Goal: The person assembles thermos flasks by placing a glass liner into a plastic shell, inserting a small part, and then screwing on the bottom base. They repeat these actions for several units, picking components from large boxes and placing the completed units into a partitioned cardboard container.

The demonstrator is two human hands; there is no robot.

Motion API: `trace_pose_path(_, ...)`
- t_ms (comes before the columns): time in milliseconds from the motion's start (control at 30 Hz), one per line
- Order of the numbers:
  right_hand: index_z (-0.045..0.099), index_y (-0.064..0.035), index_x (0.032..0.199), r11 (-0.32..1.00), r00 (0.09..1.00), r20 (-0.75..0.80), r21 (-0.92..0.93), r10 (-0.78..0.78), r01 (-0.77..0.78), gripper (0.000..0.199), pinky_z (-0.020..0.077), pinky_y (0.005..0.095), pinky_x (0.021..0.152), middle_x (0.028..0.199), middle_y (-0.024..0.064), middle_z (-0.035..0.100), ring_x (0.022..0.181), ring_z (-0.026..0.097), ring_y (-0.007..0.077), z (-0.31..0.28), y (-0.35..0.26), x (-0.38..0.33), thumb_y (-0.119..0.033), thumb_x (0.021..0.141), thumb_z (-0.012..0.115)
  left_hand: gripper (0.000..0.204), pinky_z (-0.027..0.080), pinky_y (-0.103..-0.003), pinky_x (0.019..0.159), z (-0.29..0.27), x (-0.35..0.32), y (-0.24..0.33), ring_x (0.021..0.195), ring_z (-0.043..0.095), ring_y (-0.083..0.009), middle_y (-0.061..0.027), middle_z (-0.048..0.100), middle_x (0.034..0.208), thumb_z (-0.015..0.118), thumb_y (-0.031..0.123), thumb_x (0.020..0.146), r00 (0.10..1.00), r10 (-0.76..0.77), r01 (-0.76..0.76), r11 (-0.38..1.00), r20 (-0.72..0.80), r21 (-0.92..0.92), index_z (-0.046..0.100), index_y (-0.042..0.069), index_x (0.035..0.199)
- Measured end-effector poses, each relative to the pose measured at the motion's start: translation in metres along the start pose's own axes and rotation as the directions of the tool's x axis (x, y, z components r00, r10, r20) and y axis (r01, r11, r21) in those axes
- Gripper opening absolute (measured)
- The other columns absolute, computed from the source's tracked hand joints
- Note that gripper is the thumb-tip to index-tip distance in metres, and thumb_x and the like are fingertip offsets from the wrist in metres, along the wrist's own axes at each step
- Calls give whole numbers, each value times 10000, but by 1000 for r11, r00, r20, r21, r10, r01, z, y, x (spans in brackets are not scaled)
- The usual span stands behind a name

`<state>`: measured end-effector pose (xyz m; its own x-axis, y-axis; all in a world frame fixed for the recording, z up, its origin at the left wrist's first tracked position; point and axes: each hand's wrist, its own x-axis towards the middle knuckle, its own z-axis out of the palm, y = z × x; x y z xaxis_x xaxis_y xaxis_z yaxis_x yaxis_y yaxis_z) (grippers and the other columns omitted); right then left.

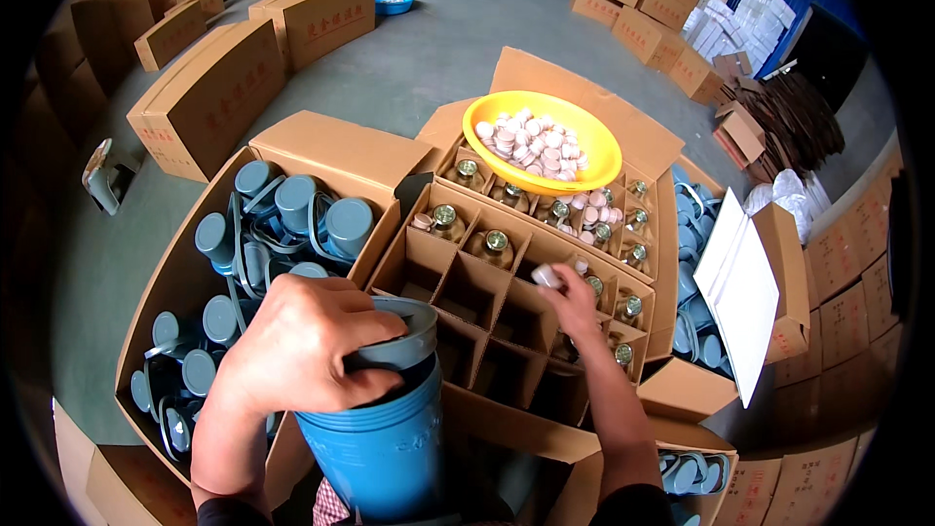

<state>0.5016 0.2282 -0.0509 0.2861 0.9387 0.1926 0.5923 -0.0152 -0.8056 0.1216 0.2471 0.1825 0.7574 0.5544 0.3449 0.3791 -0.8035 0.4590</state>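
Note:
My left hand [297,346] grips the grey-blue lid [404,336] on top of a blue cylindrical flask body [375,448] held upright close to me. My right hand [573,300] reaches over the divided carton [487,292] and pinches a small pale stopper [545,276] at its fingertips. Several cells of the carton hold flask liners [495,242] with shiny round mouths; the nearer cells look empty. A yellow bowl [589,131] of pale stoppers rests on the carton's far side.
An open box [185,278] of grey-blue lids and handles sits at my left. Another box of blue parts [696,234] with a white sheet [740,287] lies at right. Closed cartons [209,97] stand on the concrete floor; a blue basin [394,1] sits far back.

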Motion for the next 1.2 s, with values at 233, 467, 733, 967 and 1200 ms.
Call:
trace_pose_path(233,575,-93,1107,742,977,16,-653,214,-152,342,503,461,784,1031,221,600,916,621,383,94,-17,83,-339,870,565,191,449,-336,487,7,6,-16,531,548,-275,-87,559,598,655,104,564,980,-52,55,998,-192,13,601,44,736)
trace_pose_path(467,557,-61,1074,711,968,121,-699,221,-75,328,523,465,779,1134,255,540,897,634,387,126,6,118,-343,912,513,180,467,-339,483,9,10,-44,533,571,-283,-93,555,581,699,128,598,979,-119,110,992,-166,-60,596,46,722)
trace_pose_path(733,471,-43,1192,682,925,183,-725,332,-101,543,507,419,855,1189,229,503,1049,590,351,113,-13,111,-290,771,710,275,470,-326,526,14,17,-63,528,580,-243,-106,563,581,769,193,636,878,-379,295,909,-293,-294,585,18,742)
trace_pose_path(967,385,-156,1360,690,962,201,-723,183,20,761,479,435,893,1208,199,536,1083,565,367,99,22,87,-186,684,733,145,470,-254,649,68,-29,-112,663,547,-106,-21,616,764,632,169,874,418,-861,-104,271,-289,-957,580,43,824)
trace_pose_path(1200,387,-155,1385,732,961,83,-631,-263,255,895,446,433,946,1201,185,575,1134,525,362,44,-113,79,-176,607,831,543,506,-484,903,110,-46,-104,1109,576,-340,-221,579,1190,341,440,991,489,-851,-69,-255,191,-964,499,-11,1249)
